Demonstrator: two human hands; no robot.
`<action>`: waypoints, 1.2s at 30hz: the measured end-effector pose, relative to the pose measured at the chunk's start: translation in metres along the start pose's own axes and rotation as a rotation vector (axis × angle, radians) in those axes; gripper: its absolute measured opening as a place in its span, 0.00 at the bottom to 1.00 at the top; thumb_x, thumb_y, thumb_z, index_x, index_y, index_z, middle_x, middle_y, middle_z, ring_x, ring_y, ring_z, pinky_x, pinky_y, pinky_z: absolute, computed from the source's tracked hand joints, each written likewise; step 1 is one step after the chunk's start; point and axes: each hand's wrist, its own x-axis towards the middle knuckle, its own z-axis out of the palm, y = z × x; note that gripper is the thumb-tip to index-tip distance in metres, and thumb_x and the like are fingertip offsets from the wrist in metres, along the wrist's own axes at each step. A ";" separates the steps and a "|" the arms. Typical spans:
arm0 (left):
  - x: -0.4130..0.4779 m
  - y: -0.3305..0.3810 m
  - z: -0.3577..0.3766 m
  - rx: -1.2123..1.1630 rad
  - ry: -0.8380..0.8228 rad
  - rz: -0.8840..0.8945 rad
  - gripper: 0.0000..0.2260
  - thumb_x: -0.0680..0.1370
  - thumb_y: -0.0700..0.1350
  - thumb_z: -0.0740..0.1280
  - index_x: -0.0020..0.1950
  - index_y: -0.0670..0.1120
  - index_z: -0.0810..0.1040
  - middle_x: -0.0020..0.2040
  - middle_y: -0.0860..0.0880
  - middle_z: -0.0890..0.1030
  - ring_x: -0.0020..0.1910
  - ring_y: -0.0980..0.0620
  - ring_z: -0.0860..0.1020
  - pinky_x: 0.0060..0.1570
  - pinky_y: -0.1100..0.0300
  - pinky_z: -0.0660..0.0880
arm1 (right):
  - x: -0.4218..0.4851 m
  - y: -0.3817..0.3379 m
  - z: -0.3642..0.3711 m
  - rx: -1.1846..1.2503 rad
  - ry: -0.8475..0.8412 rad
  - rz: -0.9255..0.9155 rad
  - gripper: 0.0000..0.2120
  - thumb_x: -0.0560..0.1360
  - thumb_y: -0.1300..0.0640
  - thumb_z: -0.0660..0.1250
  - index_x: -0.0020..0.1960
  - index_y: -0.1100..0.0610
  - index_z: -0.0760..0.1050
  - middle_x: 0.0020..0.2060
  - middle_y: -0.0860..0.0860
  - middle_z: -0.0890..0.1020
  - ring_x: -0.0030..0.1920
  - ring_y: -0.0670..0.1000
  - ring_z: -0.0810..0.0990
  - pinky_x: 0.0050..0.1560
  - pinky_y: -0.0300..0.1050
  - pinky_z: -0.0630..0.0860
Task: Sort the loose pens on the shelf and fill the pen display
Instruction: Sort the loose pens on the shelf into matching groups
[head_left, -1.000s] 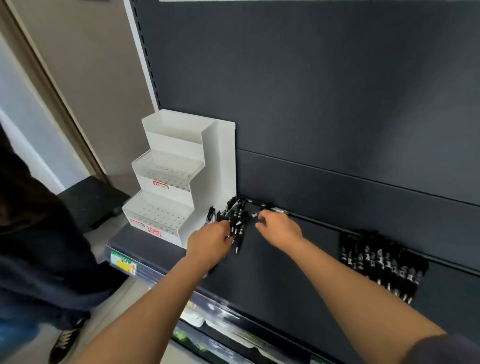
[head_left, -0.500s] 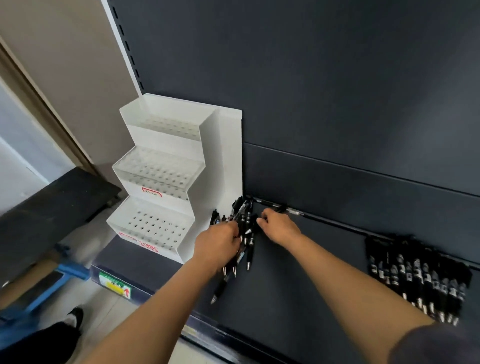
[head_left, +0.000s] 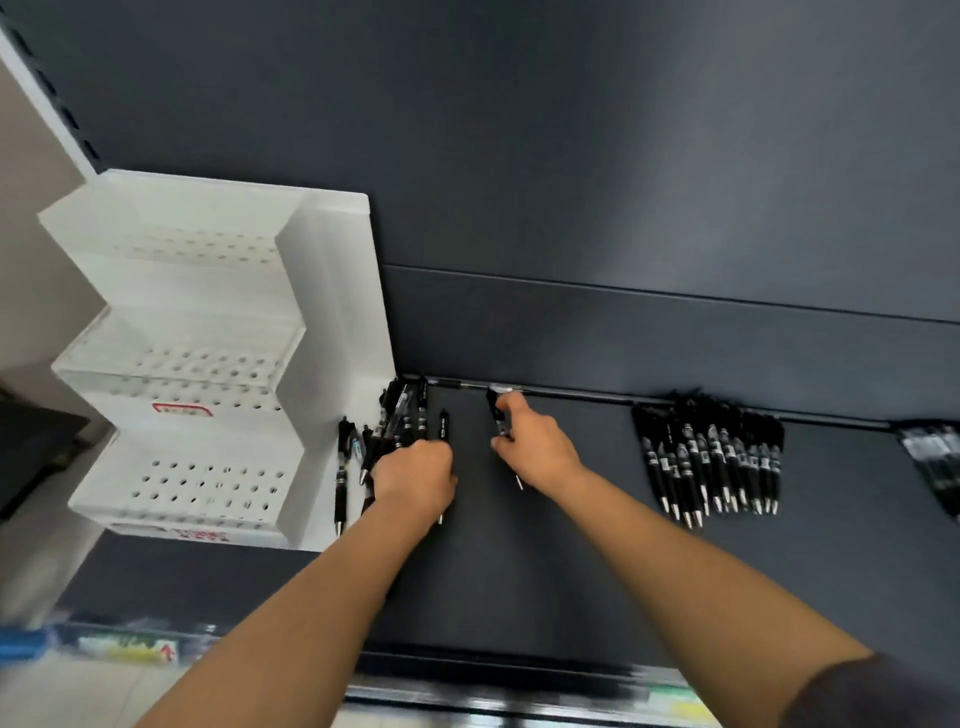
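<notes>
Pens (head_left: 712, 460) with white labels (head_left: 687, 432), writing illegible

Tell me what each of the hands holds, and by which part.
The left hand grips a bunch of black pens around their barrels. The right hand pinches a single black pen near its middle.

A shop, dark shelf (head_left: 571, 571) with a back wall (head_left: 623, 156), white post (head_left: 47, 88) with slots, price tag (head_left: 130, 649) on the front edge, white stepped pen display (head_left: 332, 312) full of holes, many same black pens (head_left: 711, 462) in a row.
</notes>
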 end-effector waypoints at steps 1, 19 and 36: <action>0.001 0.003 0.000 0.011 -0.007 0.003 0.12 0.78 0.45 0.60 0.59 0.44 0.75 0.58 0.44 0.78 0.57 0.41 0.77 0.50 0.52 0.74 | -0.003 0.003 0.000 0.011 0.007 0.010 0.21 0.77 0.55 0.63 0.68 0.52 0.62 0.55 0.57 0.79 0.56 0.60 0.77 0.50 0.50 0.75; 0.012 0.173 -0.018 -0.475 -0.111 0.292 0.06 0.76 0.43 0.61 0.47 0.41 0.74 0.45 0.40 0.80 0.42 0.39 0.81 0.45 0.49 0.80 | -0.063 0.140 -0.096 -0.006 0.313 0.306 0.21 0.78 0.60 0.59 0.71 0.59 0.63 0.52 0.60 0.80 0.55 0.61 0.78 0.50 0.51 0.74; 0.018 0.273 0.002 -0.629 -0.090 0.169 0.16 0.78 0.40 0.63 0.65 0.44 0.67 0.44 0.42 0.78 0.32 0.45 0.80 0.32 0.52 0.81 | -0.064 0.240 -0.137 -0.027 0.191 0.239 0.15 0.79 0.57 0.62 0.64 0.59 0.72 0.57 0.58 0.76 0.54 0.60 0.78 0.53 0.52 0.76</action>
